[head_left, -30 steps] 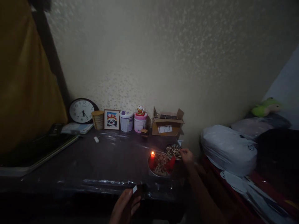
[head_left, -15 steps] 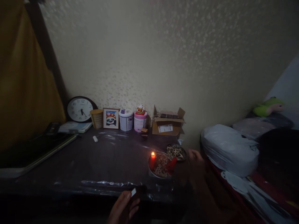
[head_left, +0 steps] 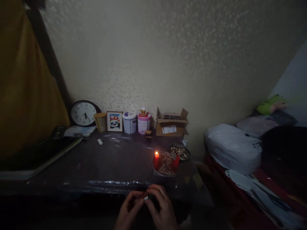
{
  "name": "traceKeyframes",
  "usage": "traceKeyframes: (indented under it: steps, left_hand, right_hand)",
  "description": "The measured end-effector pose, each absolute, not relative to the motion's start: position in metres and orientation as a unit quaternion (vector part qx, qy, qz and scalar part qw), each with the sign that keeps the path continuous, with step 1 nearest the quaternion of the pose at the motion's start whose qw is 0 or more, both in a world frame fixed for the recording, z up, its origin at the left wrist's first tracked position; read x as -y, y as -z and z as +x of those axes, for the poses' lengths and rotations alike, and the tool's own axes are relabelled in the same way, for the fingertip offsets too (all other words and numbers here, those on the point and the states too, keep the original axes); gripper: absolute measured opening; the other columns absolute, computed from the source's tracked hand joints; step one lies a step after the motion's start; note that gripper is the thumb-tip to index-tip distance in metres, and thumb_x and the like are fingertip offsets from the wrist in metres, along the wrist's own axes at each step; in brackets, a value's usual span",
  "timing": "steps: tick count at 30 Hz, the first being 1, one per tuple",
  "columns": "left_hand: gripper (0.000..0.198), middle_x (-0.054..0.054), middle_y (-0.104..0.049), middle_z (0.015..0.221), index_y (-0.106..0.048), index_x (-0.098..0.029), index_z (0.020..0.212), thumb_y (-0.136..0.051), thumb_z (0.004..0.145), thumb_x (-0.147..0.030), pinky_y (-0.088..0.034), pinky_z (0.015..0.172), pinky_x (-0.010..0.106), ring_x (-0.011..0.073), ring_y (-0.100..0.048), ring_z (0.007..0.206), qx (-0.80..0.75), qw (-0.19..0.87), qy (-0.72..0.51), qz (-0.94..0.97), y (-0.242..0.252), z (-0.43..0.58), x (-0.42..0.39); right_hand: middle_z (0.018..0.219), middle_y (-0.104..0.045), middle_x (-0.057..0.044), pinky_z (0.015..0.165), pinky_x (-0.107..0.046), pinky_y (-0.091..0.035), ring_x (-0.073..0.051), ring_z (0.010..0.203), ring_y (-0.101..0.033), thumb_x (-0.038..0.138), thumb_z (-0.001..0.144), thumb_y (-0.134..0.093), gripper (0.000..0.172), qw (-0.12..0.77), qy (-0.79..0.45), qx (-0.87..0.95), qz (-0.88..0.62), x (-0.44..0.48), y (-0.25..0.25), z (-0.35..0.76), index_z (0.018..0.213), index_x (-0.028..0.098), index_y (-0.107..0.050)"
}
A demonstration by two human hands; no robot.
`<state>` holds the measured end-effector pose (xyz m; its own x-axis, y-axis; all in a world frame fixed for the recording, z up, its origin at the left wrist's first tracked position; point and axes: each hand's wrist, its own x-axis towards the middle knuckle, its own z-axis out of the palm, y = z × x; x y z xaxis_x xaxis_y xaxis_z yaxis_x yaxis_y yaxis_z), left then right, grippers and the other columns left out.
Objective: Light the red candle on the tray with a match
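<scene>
Just in front of the table's near edge, my left hand [head_left: 129, 206] pinches a small matchbox [head_left: 146, 198] with a white end showing. My right hand [head_left: 161, 204] meets it from the other side, thumb and fingertips closed on the same box. Most of the box is hidden by the fingers. Beyond my hands, a round tin [head_left: 164, 174] holds a lit red candle [head_left: 156, 161] at its left and a dark red unlit piece [head_left: 176, 163] at its right. Behind it sits a dish of matchsticks [head_left: 179, 152], many dark.
Along the wall stand a clock [head_left: 83, 114], a yellow cup [head_left: 100, 123], a framed panda picture [head_left: 114, 122], two tubs [head_left: 129, 124] and an open cardboard box [head_left: 169, 129]. A white stub [head_left: 100, 141] lies on the dark table [head_left: 117, 163]. White bags [head_left: 233, 148] are piled at right.
My right hand has come from beside the matchstick dish down to the left hand, and its fingers now close on the matchbox. My view has shifted slightly.
</scene>
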<state>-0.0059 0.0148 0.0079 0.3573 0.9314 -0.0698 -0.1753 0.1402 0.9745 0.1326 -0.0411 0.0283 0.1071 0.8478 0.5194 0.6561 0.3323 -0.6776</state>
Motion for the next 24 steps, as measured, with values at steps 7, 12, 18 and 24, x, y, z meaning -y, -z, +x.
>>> traceKeyframes:
  steps: [7,12,18,24]
  left_hand:
    - [0.032,0.003,-0.07,0.079,-0.065,-0.02,0.077,-0.071,0.058,-0.045,-0.045,0.077,0.031,0.0236,-0.06,0.083,-0.381,0.647,-0.434,0.498,-0.0025,0.0007,-0.0132]
    - [0.032,0.003,-0.07,0.076,-0.066,-0.02,0.078,-0.072,0.057,-0.043,-0.046,0.073,0.03,0.0232,-0.06,0.077,-0.379,0.637,-0.461,0.487,-0.0039,0.0024,-0.0105]
    - [0.031,0.005,-0.07,0.081,-0.067,-0.02,0.08,-0.072,0.058,-0.042,-0.046,0.075,0.032,0.0251,-0.06,0.082,-0.352,0.64,-0.427,0.533,-0.0051,-0.0015,-0.0136]
    - [0.029,0.005,-0.068,0.084,-0.067,-0.021,0.082,-0.068,0.063,-0.044,-0.045,0.078,0.032,0.0245,-0.059,0.084,-0.344,0.62,-0.451,0.542,-0.0023,0.0011,-0.0112]
  right_hand:
    - [0.099,-0.061,-0.003,0.084,-0.024,-0.046,-0.015,0.095,-0.059,0.017,0.083,-0.054,0.015,0.467,-0.139,0.652,-0.582,0.0425,-0.0201,0.137,0.095,0.024,-0.06]
    - [0.103,-0.061,-0.003,0.087,-0.025,-0.046,-0.017,0.098,-0.059,0.018,0.08,-0.056,0.017,0.475,-0.161,0.635,-0.588,0.0437,-0.0245,0.1343,0.095,0.024,-0.061]
    - [0.106,-0.061,-0.003,0.09,-0.028,-0.045,-0.018,0.102,-0.057,0.014,0.077,-0.057,0.023,0.468,-0.195,0.63,-0.589,0.0448,-0.0279,0.133,0.097,0.024,-0.06]
    - [0.107,-0.06,-0.005,0.091,-0.029,-0.045,-0.018,0.104,-0.057,0.01,0.074,-0.055,0.027,0.459,-0.192,0.627,-0.599,0.0437,-0.026,0.1312,0.098,0.022,-0.059]
